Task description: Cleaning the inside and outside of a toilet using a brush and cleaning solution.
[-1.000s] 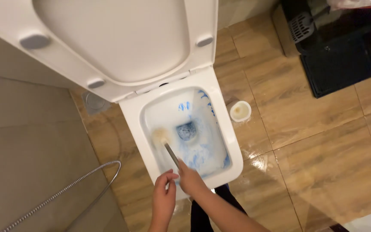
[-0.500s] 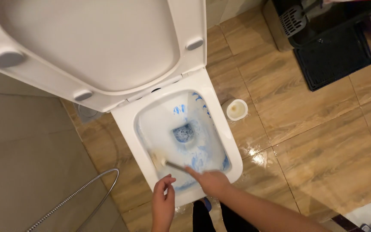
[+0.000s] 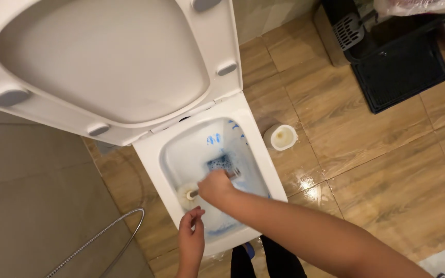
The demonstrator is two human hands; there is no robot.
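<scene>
A white toilet bowl (image 3: 150, 157) stands below me with its seat and lid (image 3: 104, 56) raised. Blue cleaner streaks the inside, and foamy water (image 3: 221, 163) sits at the drain. My right hand (image 3: 215, 186) reaches over the bowl and grips the metal handle of a toilet brush. The white brush head (image 3: 186, 195) presses against the bowl's left inner wall. My left hand (image 3: 190, 238) hovers at the bowl's front rim, fingers loosely curled, holding nothing.
A white brush holder cup (image 3: 281, 137) stands on the wet wood-look tile floor (image 3: 366, 170) right of the bowl. A black mat and black tray (image 3: 400, 62) lie at the top right. A metal spray hose (image 3: 104, 239) curves at the lower left beside the grey wall.
My right hand has moved up and left over the bowl, sweeping the brush along the left inner wall. The camera has shifted slightly. My left hand has stayed near the front rim.
</scene>
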